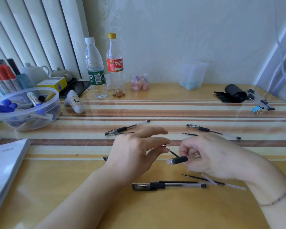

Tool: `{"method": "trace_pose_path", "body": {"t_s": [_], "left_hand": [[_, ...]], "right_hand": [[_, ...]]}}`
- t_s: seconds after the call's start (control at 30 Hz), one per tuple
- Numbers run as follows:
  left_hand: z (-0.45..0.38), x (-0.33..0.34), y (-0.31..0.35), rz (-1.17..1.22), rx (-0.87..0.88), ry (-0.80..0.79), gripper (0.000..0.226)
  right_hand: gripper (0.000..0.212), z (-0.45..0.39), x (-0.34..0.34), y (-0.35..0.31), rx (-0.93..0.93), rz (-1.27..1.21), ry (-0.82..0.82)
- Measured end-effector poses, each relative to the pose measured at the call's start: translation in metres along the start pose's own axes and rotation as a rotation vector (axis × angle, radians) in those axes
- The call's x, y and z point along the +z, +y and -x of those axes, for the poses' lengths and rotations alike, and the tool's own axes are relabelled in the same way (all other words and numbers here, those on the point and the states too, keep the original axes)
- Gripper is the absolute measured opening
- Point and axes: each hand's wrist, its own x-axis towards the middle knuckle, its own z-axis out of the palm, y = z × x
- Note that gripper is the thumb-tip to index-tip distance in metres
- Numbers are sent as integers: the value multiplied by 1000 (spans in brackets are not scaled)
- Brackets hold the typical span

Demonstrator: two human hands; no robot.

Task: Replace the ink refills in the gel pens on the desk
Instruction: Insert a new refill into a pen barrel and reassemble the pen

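Capped gel pen (168, 185) nearest on striped desk (155, 103) w/ bottles by wall; right hand (210, 156) grips pen barrel (178, 159), left hand (135, 151) pinches refill (171, 152).

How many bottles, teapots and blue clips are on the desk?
Bottles: 2 (white cap, yellow cap)
Teapots: 2 (big, small)
Blue clips: 1
Total: 5
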Motion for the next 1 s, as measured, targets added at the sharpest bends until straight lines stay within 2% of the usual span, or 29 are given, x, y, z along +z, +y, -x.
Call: {"method": "trace_pose_path", "body": {"t_s": [0.17, 0.3, 0.4, 0.47, 0.53, 0.6, 0.67, 0.77, 0.9, 1.0], "left_hand": [[1, -5, -1, -14, 9, -172, 21], [1, -5, 2, -51, 27, -225, 24], [0, -6, 2, -109, 24, -180, 23], [-1, -9, -1, -138, 14, -118, 21], [-2, -13, -7, -162, -36, -55, 14], [-3, -17, -15, -186, -116, 29, 5], [-5, -20, -21, -174, -207, 114, 8], [-6, -21, -25, -145, -277, 178, 13], [-6, -20, -25, -125, -303, 179, 12], [-6, -19, -24, -127, -290, 154, 14]], "right_hand": [[6, 0, 0, -2, -63, 1, 95], [14, -3, 0, -4, -128, -10, 166], [16, -3, 3, -6, -165, -73, 236], [5, -3, 3, -6, -176, -91, 298], [35, -4, -2, -1, -165, -121, 355], [44, -5, -8, 11, -140, -253, 424], [35, -6, -10, 25, -82, -321, 523], [26, -8, -9, 36, -4, -280, 610], [33, -10, -7, 37, -13, -248, 657], [30, -13, -4, 36, -61, -220, 647]]}}
